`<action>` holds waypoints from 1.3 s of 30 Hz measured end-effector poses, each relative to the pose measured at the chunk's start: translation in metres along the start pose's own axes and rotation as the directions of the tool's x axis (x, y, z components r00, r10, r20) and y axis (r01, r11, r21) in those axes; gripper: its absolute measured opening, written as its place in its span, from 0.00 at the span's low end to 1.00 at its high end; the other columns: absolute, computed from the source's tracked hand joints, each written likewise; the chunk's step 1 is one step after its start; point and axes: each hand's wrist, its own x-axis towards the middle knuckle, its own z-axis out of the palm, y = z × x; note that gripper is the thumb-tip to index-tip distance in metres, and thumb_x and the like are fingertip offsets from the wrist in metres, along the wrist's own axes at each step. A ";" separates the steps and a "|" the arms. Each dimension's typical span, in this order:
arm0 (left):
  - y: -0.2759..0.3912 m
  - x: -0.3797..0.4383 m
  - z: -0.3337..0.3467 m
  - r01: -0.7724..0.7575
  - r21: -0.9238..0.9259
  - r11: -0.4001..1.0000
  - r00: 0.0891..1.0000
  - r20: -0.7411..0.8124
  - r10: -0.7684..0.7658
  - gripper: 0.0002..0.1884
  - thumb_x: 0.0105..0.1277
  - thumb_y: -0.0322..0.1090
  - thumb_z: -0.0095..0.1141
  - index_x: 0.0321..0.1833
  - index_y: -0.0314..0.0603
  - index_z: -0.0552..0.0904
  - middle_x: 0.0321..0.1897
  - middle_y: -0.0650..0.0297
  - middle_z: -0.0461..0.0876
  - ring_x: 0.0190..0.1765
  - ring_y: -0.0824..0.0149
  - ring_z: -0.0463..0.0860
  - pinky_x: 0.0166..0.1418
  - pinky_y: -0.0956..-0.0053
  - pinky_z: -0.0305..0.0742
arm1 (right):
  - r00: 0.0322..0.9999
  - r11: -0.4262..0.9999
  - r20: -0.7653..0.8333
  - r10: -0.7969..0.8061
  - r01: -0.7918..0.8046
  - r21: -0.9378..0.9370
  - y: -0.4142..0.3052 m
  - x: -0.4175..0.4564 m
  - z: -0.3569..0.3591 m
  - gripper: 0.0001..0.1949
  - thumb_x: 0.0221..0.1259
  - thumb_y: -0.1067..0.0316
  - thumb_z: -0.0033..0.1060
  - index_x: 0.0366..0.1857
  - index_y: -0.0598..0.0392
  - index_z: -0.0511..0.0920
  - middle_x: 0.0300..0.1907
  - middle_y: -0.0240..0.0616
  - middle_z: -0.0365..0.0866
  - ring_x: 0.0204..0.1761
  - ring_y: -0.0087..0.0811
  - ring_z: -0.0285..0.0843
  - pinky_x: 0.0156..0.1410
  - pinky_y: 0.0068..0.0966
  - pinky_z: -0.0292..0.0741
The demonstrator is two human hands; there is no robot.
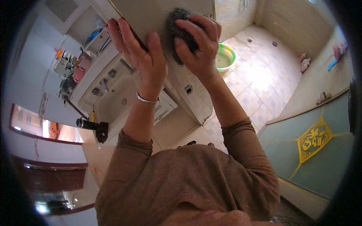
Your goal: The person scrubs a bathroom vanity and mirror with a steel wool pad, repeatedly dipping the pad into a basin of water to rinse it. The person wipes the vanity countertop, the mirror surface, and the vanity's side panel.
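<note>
My right hand (pixel 199 42) grips a dark grey scouring pad (pixel 183 25), seemingly metal wool, against a beige wall panel (pixel 150 14) at the top of the view. To its left, my left hand (pixel 144 53) lies along the panel's dark edge, with the thumb on one side and the fingers on the other. It holds no loose thing that I can see. A silver bangle (pixel 147 99) circles my left wrist. Beyond my right wrist, a green-rimmed basin (pixel 234 56) with cloudy liquid stands on the tiled floor.
At the left is a washbasin (pixel 113 104) with a tap (pixel 104 84); a black hair dryer (pixel 87 124) is beside it. Bottles and pink items crowd the counter. A frosted glass door (pixel 282 147) with a yellow ornament is at the right. Floor drains mark the tiles.
</note>
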 end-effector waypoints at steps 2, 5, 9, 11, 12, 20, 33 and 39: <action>0.001 0.000 -0.003 0.021 -0.029 0.999 1.000 0.000 -0.021 0.33 0.72 0.44 0.46 0.74 0.37 0.53 0.74 0.41 0.44 0.74 0.41 0.46 0.73 0.48 0.43 | 0.998 0.998 0.060 -0.027 0.031 -0.059 -0.010 -0.008 0.000 0.17 0.40 0.65 0.66 0.41 0.44 0.81 0.44 0.37 0.73 0.50 0.44 0.66 0.56 0.41 0.66; -0.001 0.001 0.005 0.018 -0.108 0.994 0.999 -0.048 -0.023 0.32 0.73 0.44 0.45 0.74 0.38 0.54 0.74 0.41 0.44 0.74 0.42 0.46 0.73 0.47 0.43 | 0.995 0.990 -0.007 0.099 -0.099 -0.103 -0.014 -0.088 -0.003 0.17 0.38 0.67 0.66 0.39 0.45 0.81 0.44 0.38 0.73 0.49 0.44 0.68 0.56 0.40 0.66; -0.002 -0.002 0.009 -0.004 -0.162 0.987 0.999 -0.052 -0.004 0.31 0.73 0.44 0.44 0.74 0.39 0.54 0.74 0.42 0.43 0.74 0.43 0.46 0.72 0.47 0.43 | 0.954 0.944 0.009 0.298 -0.294 -0.152 0.006 -0.156 -0.020 0.17 0.37 0.69 0.65 0.39 0.45 0.81 0.44 0.39 0.73 0.48 0.44 0.69 0.56 0.39 0.67; -0.002 -0.001 0.003 -0.012 -0.124 0.992 0.999 -0.043 0.006 0.31 0.73 0.43 0.44 0.74 0.38 0.54 0.74 0.42 0.43 0.74 0.43 0.46 0.73 0.47 0.43 | 0.965 0.961 -0.026 0.261 -0.262 -0.085 -0.008 -0.118 -0.012 0.17 0.37 0.69 0.65 0.39 0.45 0.81 0.45 0.39 0.73 0.48 0.44 0.69 0.55 0.39 0.67; -0.002 0.000 -0.001 -0.006 -0.112 0.994 0.999 -0.032 0.003 0.31 0.73 0.43 0.44 0.74 0.38 0.54 0.74 0.42 0.43 0.75 0.43 0.46 0.73 0.47 0.43 | 0.985 0.982 -0.020 0.174 -0.175 -0.065 -0.023 -0.081 -0.008 0.17 0.37 0.69 0.64 0.39 0.45 0.81 0.45 0.39 0.73 0.49 0.44 0.69 0.55 0.39 0.67; -0.002 0.002 0.005 -0.057 -0.097 0.994 0.998 -0.027 0.055 0.30 0.74 0.43 0.42 0.74 0.38 0.52 0.75 0.43 0.40 0.75 0.42 0.43 0.74 0.47 0.41 | 0.989 0.959 -0.064 0.136 -0.147 -0.240 0.011 -0.123 -0.007 0.16 0.39 0.69 0.64 0.39 0.46 0.81 0.47 0.40 0.72 0.51 0.46 0.67 0.59 0.42 0.65; -0.003 -0.002 0.001 -0.065 -0.089 0.994 0.998 -0.033 0.062 0.30 0.75 0.43 0.40 0.74 0.37 0.51 0.75 0.43 0.43 0.76 0.42 0.42 0.74 0.48 0.41 | 0.967 0.945 -0.233 0.100 -0.166 -0.281 0.052 -0.041 0.002 0.16 0.48 0.70 0.63 0.45 0.50 0.79 0.51 0.42 0.72 0.55 0.43 0.66 0.63 0.39 0.58; -0.003 0.001 -0.002 -0.042 -0.031 0.999 0.999 -0.025 0.042 0.28 0.75 0.41 0.40 0.74 0.39 0.54 0.75 0.45 0.43 0.76 0.43 0.44 0.74 0.49 0.42 | 0.944 0.966 -0.242 0.222 -0.247 -0.079 0.028 -0.071 -0.001 0.17 0.43 0.68 0.66 0.42 0.48 0.80 0.47 0.41 0.74 0.52 0.44 0.68 0.61 0.40 0.62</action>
